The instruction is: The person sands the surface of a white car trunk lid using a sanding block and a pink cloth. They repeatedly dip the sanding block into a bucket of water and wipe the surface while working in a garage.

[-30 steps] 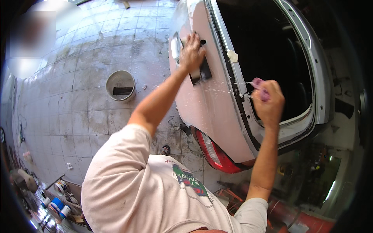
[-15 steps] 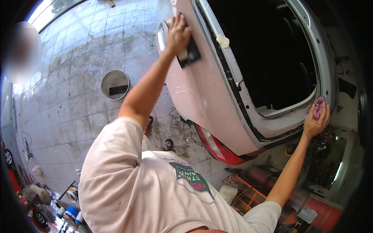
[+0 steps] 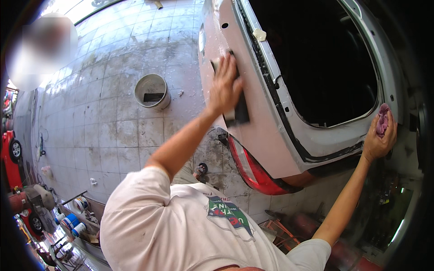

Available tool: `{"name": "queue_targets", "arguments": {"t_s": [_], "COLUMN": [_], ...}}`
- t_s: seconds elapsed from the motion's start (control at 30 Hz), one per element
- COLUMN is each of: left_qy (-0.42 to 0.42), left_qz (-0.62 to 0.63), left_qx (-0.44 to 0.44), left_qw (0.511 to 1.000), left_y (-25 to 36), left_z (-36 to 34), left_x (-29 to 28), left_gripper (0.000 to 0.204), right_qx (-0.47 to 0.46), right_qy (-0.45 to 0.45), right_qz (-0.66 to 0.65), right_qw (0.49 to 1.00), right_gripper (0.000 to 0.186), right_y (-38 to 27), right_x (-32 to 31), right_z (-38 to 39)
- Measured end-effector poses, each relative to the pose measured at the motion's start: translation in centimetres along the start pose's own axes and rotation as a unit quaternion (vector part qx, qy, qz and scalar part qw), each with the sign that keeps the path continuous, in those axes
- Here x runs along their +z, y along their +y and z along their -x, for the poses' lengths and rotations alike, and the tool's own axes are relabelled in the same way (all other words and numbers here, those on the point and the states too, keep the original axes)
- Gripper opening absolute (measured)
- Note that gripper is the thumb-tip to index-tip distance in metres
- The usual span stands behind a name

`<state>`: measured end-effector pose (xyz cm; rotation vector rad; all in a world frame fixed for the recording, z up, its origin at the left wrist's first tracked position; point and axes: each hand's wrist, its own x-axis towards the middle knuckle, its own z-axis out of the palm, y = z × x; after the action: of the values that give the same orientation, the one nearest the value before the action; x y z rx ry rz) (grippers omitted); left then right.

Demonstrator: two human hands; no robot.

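Observation:
My left hand (image 3: 224, 88) lies on the pale pink car body panel (image 3: 262, 144), its fingers stretched over a piece of black sandpaper (image 3: 242, 113). The hand is slightly smeared by motion, and it covers much of the sheet. White wet specks streak the panel above the fingers. At the far side of the open rear window, my right hand (image 3: 379, 141) is closed around a crumpled purple-pink cloth (image 3: 383, 121) by the grey window frame (image 3: 316, 135).
A round bucket (image 3: 162, 105) with a dark flat piece inside stands on the tiled floor (image 3: 106, 131). Below the panel sits a red tail light (image 3: 246, 167). Paint cans (image 3: 70, 221) and a red car (image 3: 10, 153) are at left. Orange metal equipment (image 3: 280, 235) lies lower right.
My left hand has slid toward me along the panel with the sandpaper, uncovering a round hole. My right hand still grips the cloth by the window frame. The whole view has shifted slightly.

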<state>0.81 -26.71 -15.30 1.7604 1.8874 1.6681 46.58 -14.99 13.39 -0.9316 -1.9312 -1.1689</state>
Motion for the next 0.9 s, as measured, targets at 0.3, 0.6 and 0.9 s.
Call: {"name": "queue_targets", "arguments": {"t_s": [0.3, 0.6, 0.9], "left_qy": [0.028, 0.028, -0.003], "left_qz": [-0.041, 0.003, -0.052], "left_qx": [-0.009, -0.004, -0.02], "left_qw": [0.999, 1.0, 0.998], "left_y": [1.6, -6.3, 3.5], "left_z": [0.5, -6.1, 4.4], "left_x": [0.7, -0.9, 0.1], "left_gripper": [0.073, 0.072, 0.08], "right_qx": [-0.016, 0.0, 0.025], "right_qy": [0.012, 0.015, 0.014], "right_qz": [-0.041, -0.019, 0.005], "right_qw": [0.999, 1.0, 1.0], "right_gripper": [0.033, 0.037, 0.037], "right_y": [-0.6, -0.9, -2.1], "right_x": [0.5, 0.5, 1.0], "right_z": [-1.1, -1.2, -0.5]}}
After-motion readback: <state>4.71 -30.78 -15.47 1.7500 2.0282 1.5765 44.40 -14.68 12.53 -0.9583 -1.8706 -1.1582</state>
